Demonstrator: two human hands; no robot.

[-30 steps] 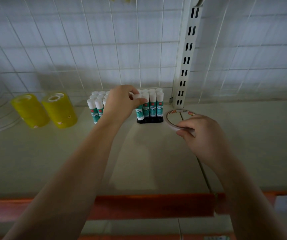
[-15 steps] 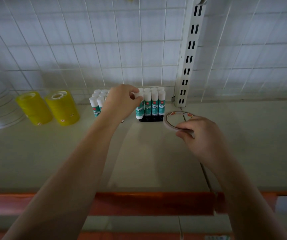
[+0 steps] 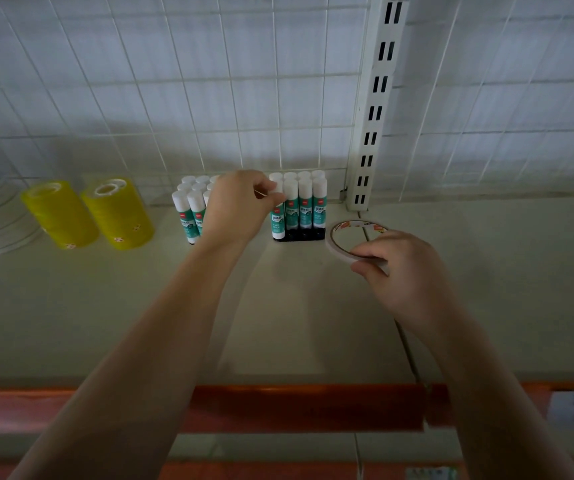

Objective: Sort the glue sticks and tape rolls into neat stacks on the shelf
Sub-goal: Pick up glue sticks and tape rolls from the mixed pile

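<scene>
Your left hand (image 3: 240,206) pinches a glue stick's (image 3: 278,216) cap among upright sticks on the pale shelf (image 3: 70,306). Your right hand (image 3: 403,271) grips a tape roll (image 3: 339,237) beside them, below the wire grid (image 3: 209,98).

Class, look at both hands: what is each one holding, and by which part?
The left hand pinches a glue stick by its white cap. The right hand grips a thin tape roll by its near rim.
</scene>
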